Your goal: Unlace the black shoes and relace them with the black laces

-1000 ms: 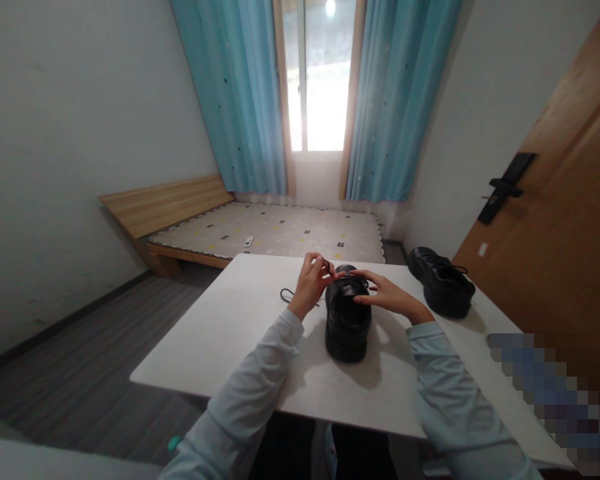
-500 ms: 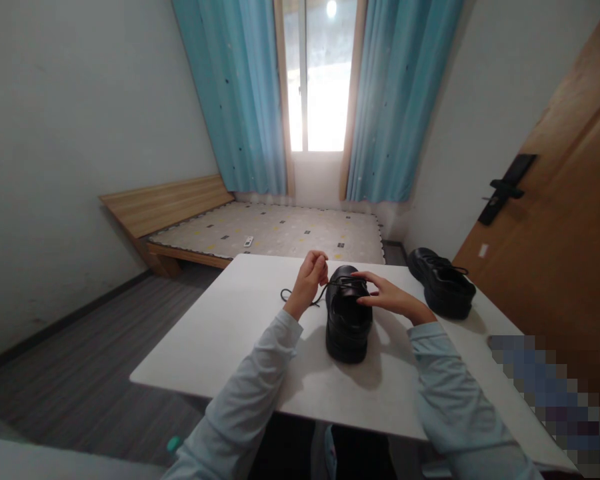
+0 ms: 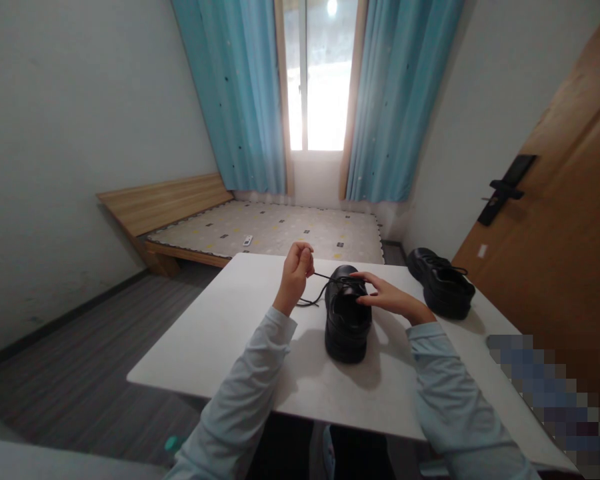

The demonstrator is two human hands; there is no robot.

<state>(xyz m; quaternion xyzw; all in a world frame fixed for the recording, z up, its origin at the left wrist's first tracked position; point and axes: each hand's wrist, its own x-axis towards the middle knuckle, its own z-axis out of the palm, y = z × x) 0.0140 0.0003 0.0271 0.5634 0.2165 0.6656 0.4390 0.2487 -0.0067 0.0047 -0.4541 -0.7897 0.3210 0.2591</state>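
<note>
Left hand (image 3: 297,268), frame centre: fingers closed on lace (image 3: 323,275). Right hand (image 3: 387,297): fingers parted, touching shoe (image 3: 347,327).

Shoe (image 3: 348,327) on table (image 3: 205,327); second shoe (image 3: 443,283) to its right; bed (image 3: 275,227) behind table; remote (image 3: 248,241) on bed.

Blue curtains (image 3: 247,100) hang beside a bright window (image 3: 325,107). A little white thing (image 3: 248,241) lies on the bed (image 3: 280,225), which has a big wooden headboard (image 3: 170,200). The brown door (image 3: 570,200) has a black handle (image 3: 507,189).
</note>
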